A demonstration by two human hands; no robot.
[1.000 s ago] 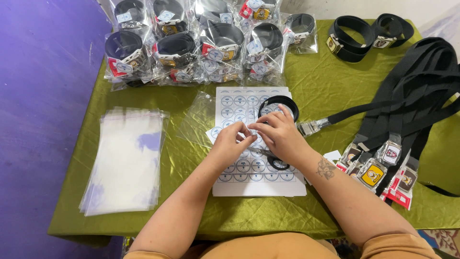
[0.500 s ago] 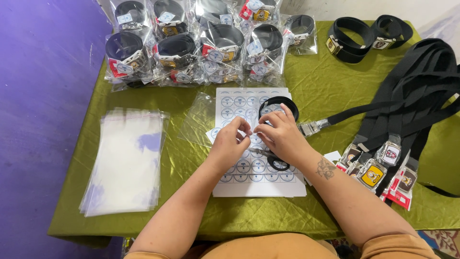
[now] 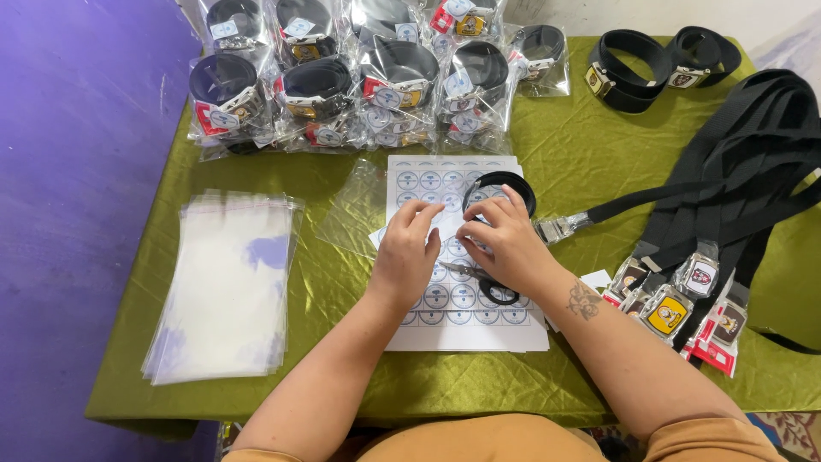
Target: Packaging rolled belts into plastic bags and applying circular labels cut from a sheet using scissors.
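Left hand [image 3: 406,252] and right hand [image 3: 505,239] pinching at sticker sheet [image 3: 462,321], fingertips close together over its centre on green table [image 3: 547,145]; pinched item too small to tell. Scissors [image 3: 492,287] under right hand, coiled belt [image 3: 499,184] just beyond.

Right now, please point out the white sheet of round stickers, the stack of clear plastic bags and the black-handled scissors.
white sheet of round stickers [image 3: 466,329]: head view, lower bare part.
stack of clear plastic bags [image 3: 227,287]: head view, top bag's middle.
black-handled scissors [image 3: 499,293]: head view, handle ring.
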